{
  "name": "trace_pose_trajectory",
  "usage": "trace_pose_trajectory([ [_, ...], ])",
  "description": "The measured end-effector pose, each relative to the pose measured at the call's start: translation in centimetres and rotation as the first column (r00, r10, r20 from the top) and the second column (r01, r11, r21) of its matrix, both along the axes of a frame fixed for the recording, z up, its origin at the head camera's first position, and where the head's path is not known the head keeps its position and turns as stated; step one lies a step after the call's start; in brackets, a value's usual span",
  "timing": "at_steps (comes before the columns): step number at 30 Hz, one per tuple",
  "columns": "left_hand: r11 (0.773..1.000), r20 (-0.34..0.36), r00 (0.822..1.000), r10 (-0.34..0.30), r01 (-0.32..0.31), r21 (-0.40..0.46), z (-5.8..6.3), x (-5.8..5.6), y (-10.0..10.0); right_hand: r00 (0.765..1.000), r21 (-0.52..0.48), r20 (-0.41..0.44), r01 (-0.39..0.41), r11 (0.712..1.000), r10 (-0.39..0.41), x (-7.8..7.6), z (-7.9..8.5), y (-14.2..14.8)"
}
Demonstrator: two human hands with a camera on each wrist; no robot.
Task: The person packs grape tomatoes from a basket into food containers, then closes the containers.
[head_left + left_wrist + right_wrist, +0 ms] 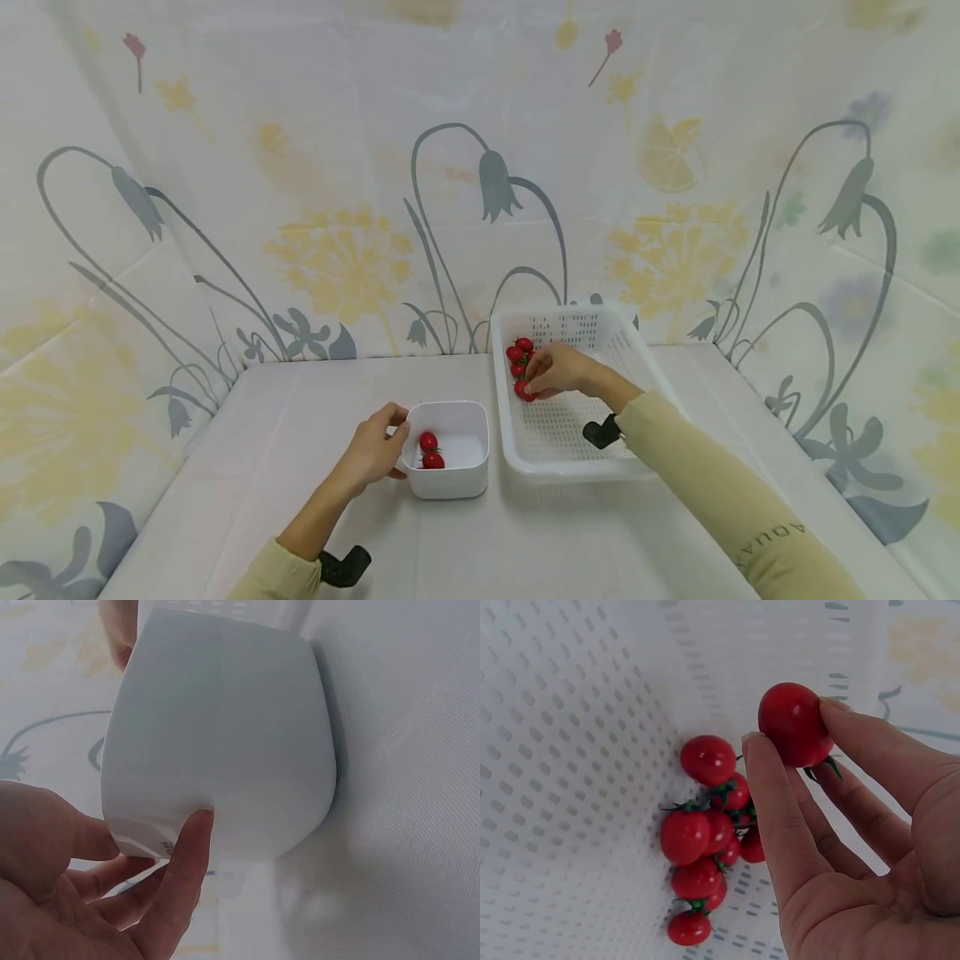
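Note:
In the right wrist view, my right hand (855, 877) pinches a red cherry tomato (790, 724) with a green stalk between thumb and fingertips, above several other cherry tomatoes (686, 836). These lie along one side of a white perforated basket (507, 437). My left hand (377, 447) holds the left side of a small white square container (450, 483), thumb and fingers curved about its edge. Two cherry tomatoes (428, 442) show inside the container; its near wall may hide more. The left wrist view shows fingers (180, 881) touching the container's smooth outside.
The container stands left of the basket on a white-covered table (300, 417). Behind and at the sides hangs a pale sheet (337, 125) printed with flowers. A black strap piece (602, 432) sits at the right wrist, another (345, 567) at the left.

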State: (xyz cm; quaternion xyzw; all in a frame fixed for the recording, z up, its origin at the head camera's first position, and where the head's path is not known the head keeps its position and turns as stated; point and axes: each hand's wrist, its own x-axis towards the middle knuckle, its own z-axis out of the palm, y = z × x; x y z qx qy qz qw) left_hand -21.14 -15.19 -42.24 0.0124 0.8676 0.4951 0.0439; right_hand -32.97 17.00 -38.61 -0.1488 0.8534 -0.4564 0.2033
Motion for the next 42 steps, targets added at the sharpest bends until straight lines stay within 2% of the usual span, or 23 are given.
trace_pose_trajectory([
  [12,1.000,0.014,1.000,-0.001,0.001,0.005,-0.1,0.1,0.0,0.999,-0.061,0.006,-0.034,0.998,0.034,1.3,1.0,-0.1],
  [19,1.000,0.023,1.000,-0.002,0.002,0.009,-0.3,0.2,0.0,0.997,-0.036,-0.039,-0.073,0.997,0.071,1.7,1.4,-0.1],
  [24,1.000,0.019,1.000,-0.005,0.004,0.012,-0.4,0.1,0.0,0.994,-0.041,-0.089,-0.066,0.997,0.062,2.1,2.4,-0.3],
  [32,1.000,0.005,1.000,-0.009,0.009,0.018,-0.4,-0.2,0.0,0.993,-0.075,-0.109,-0.063,0.995,0.055,3.0,3.9,-0.4],
  [42,1.000,0.007,1.000,-0.004,0.004,0.019,-0.3,-0.1,-0.2,0.991,-0.129,-0.136,-0.027,0.991,0.009,4.5,4.7,-1.6],
])
